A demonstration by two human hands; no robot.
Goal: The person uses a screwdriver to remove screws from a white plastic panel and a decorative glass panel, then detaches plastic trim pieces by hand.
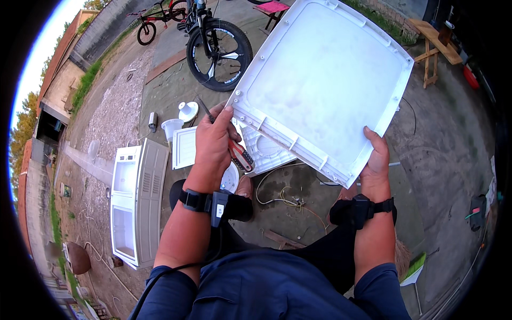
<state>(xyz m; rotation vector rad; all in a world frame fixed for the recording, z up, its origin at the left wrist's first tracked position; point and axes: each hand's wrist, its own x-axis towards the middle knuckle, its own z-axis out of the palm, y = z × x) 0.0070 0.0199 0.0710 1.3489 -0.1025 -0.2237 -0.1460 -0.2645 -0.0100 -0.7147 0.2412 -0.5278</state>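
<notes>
Holding up a white plastic panel (325,80), close in front.
Pinching its left corner and clasping a red-and-black-handled tool (243,157) in the left hand (214,130); gripping its near right edge in the right hand (377,159). Facing a bicycle (203,24) on the far side, with a white cabinet (151,202) to the left.

The panel (325,90) spans the space before me, its left corner at my left hand (216,130) and its right edge at my right hand (376,154). A hand tool (241,156) sits in my left hand, below that corner. Beyond, left of the panel, is a bicycle (213,53). On the ground to my left rests a cabinet (150,202) (a second panel (184,148) lies just right of it). Far right, a jar (446,33) stands on a wooden stand (433,39).
</notes>
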